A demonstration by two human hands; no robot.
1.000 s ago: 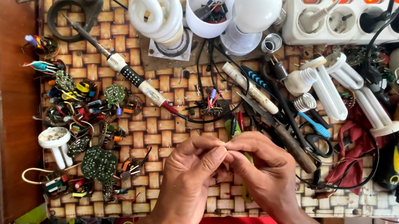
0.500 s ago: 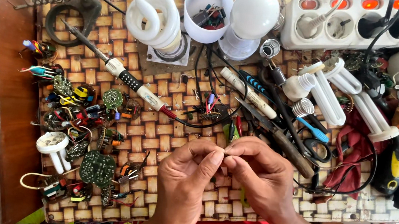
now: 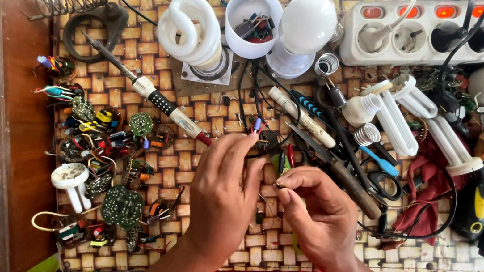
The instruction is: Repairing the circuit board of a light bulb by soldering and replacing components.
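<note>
- Small component (image 3: 278, 183), too tiny to identify, is sitting pinched at the fingertips of the right hand (image 3: 315, 217), just above the woven mat (image 3: 207, 119) covering the bench.
- Right hand is curling closed around that part, thumb and forefinger pressing together at its left edge; the part is lying at the very tip of the hand, toward the left hand.
- Left hand (image 3: 223, 196) is lying just beside it, fingers extended up and away from the body, fingertips reaching toward the tangle of black wires (image 3: 253, 100); whether it is gripping anything I cannot tell, as the fingers are hiding what lies beneath.
- The pinched part is lying between the two hands, nearer the right; the gap between the hands is narrow, the left forefinger almost touching the right fingertips.
- Its long axis cannot be made out at this size.
- Soldering iron (image 3: 154, 93) is lying diagonally up-left of the left hand, its red end near the left fingertips.
- Scissors (image 3: 373, 178) are resting up-right of the right hand.
- Round green circuit boards (image 3: 121, 204) are scattered well left of both hands.
</note>
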